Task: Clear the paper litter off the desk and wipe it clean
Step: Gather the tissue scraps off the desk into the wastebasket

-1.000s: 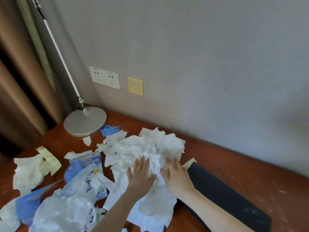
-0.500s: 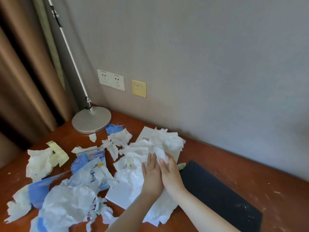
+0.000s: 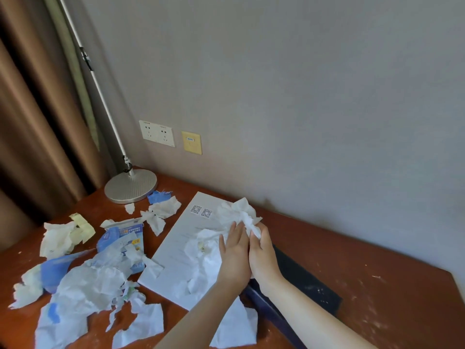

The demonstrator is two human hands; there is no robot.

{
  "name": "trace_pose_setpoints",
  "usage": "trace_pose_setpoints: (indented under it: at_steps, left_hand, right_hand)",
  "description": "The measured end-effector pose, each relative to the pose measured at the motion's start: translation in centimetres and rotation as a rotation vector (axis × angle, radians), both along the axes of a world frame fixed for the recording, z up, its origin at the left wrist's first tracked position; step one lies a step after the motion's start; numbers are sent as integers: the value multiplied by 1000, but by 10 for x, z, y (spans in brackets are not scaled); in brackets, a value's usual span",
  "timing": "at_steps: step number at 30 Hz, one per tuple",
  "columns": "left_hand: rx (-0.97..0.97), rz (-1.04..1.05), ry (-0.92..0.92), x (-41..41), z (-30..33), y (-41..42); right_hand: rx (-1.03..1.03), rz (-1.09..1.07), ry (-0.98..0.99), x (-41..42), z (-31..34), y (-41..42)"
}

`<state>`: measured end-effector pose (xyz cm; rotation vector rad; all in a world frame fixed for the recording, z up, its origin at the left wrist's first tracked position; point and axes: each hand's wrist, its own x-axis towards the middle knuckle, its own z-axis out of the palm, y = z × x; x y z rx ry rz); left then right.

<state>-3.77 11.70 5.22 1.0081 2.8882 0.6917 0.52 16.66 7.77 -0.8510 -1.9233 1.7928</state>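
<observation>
- Hands, centre frame: left hand (image 3: 235,255) flat, fingers straight, pressing tissue wad (image 3: 241,214); right hand (image 3: 261,250) grasping it.
- Litter (image 3: 85,280): lower left of desk (image 3: 352,260), uncollected.
- Wiping: not begun; clearing at an early stage.

One head-worn view (wide-angle) looks forward and down from the near edge of the table (image 3: 352,250) toward the wall (image 3: 302,96) at close range, with both forearms reaching in from the bottom.
</observation>
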Motion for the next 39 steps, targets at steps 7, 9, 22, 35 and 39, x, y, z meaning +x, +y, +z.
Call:
trace_pose_setpoints:
  at_steps: [7,9,22,35,39]
  left_hand:
    - [-26,77,105,42,20,11]
    - [-44,45,128,53,25,11]
    - [345,-266,-273,127,37,-7]
    - [417,-404,-417,255,28,-5]
    - [390,-437,-431,291,34,16]
  right_hand:
    - [-12,1,64,43,18,12]
    - [-10,-7,68,54,20,13]
    - [24,-120,24,126,11,-1]
    - [101,-370,-31,257,-1,-9]
    - [92,-436,2,296,6,8]
